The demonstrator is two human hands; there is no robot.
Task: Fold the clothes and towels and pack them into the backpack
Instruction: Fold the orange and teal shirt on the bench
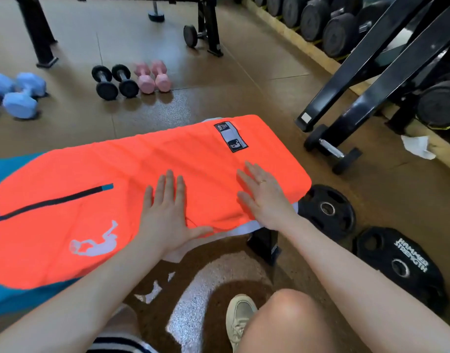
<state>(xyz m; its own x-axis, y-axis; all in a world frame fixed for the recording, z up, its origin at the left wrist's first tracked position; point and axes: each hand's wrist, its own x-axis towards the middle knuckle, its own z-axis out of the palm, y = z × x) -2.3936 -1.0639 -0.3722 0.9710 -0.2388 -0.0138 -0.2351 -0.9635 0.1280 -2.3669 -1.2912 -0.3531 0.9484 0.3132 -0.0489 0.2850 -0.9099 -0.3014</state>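
Seen from the head camera, the orange towel lies spread flat along a bench, over a white cloth and a blue cloth that peek out at its edges. Both the left hand and the right hand press flat on the towel's near edge, fingers straight and grasping nothing, while black weight plates lie on the floor just right of the towel.
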